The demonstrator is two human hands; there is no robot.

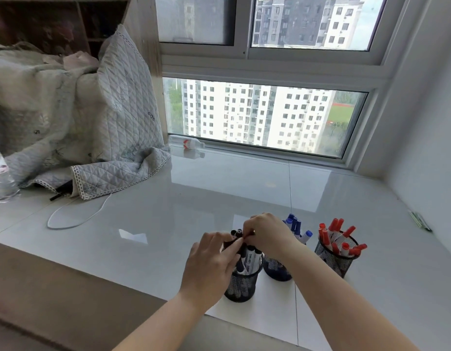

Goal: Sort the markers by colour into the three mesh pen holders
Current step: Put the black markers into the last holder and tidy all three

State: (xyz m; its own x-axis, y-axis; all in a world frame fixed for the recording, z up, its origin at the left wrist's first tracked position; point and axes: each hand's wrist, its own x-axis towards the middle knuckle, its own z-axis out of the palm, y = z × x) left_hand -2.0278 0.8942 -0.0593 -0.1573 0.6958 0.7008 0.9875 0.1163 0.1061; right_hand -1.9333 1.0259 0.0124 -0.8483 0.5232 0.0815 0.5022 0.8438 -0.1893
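Markers with black caps (247, 252) stand bunched in the nearest mesh pen holder (240, 285), close to the front edge of the tabletop (194, 198). Both of your hands meet over that bunch. Your left hand (211, 264) has its fingers curved against the near side of the caps, and your right hand (267, 236) curls over the top and seems to pinch a cap between thumb and fingertips; which exact marker it has, you cannot tell from this angle.

Just behind and to the right, the middle holder (277, 268) carries the blue markers (296, 228), and the right holder (335, 257) carries the red markers (338, 239), leaning outward in a fan. No loose markers show on the tabletop, so the sorting looks nearly finished, with only this bunch left to settle.

Expect these markers to be light, stiff and smooth. The plastic barrels may slip through a loose grip, and the caps could pull off if you lift by them alone. Take hold on the barrel just under the cap. The holder is light too and may tip if you drag markers sideways, so a steadying hand on its rim makes sense.

Off to the left lie a quilted blanket (92, 127), a white cable (75, 216) and a plastic bottle (1, 178).
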